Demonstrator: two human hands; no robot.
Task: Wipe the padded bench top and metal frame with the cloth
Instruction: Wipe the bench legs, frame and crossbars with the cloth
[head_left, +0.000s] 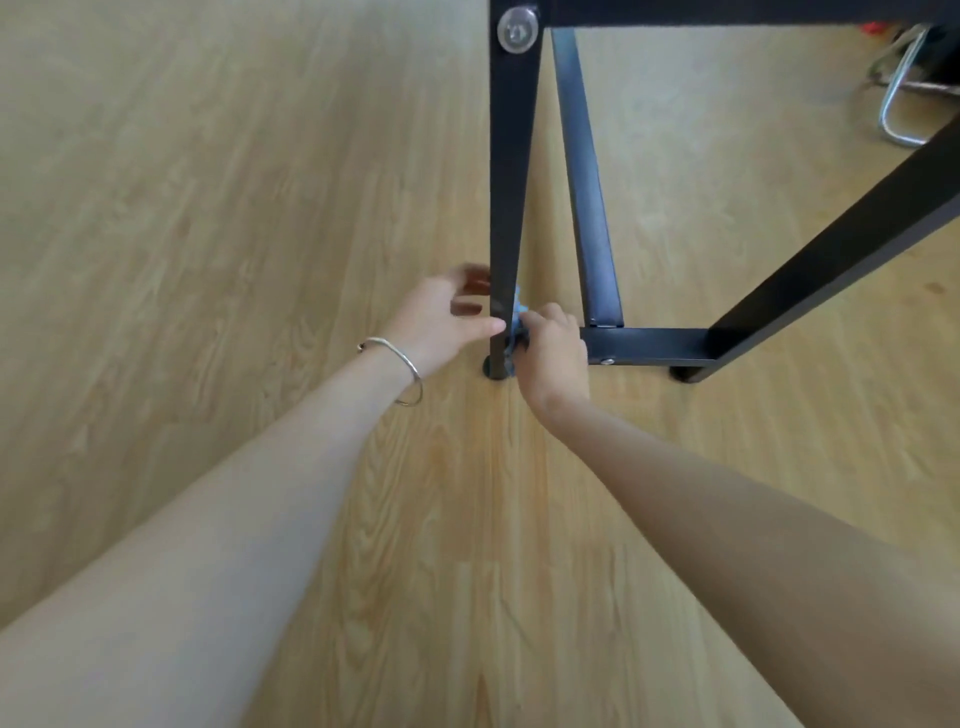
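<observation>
Cloth (519, 313) bunched under fingers (546, 316) of right hand (551, 358), against frame leg (509, 182).

So the near leg (506, 208) of the frame stands on the floor (208, 208). The left hand (441, 317) is just left of it down low, and the right hand (550, 353) is just right, with the cloth (517, 322) bunched between hand and leg. A low crossbar (649, 345) runs right to another leg (831, 249). A chair base (898, 104) sits well behind, far right.
</observation>
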